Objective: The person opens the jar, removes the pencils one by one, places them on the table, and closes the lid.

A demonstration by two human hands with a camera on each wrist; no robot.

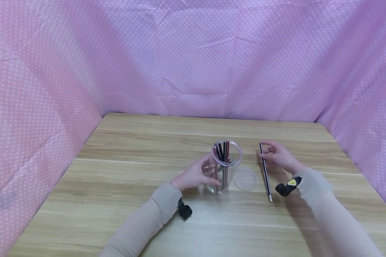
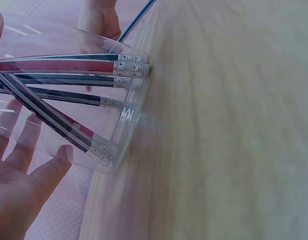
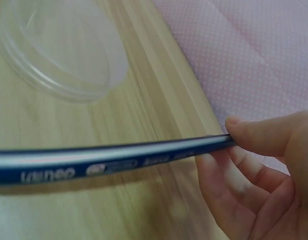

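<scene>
Dark striped pencil [image 1: 266, 176] held by its far end in the right hand [image 1: 283, 157].
Right thumb and finger pinch it; shaft runs from the fingertips toward six o'clock, metal-banded end nearest the wearer. Clear lid [image 1: 245, 179] lies at seven o'clock from those fingertips; clear jar [image 1: 241, 156] between eight and nine, left hand [image 1: 196, 175] curled round it from its nine o'clock side. More pencils [image 1: 225, 148] inside, banded ends down. Wooden table [image 1: 141, 150] beneath.
</scene>
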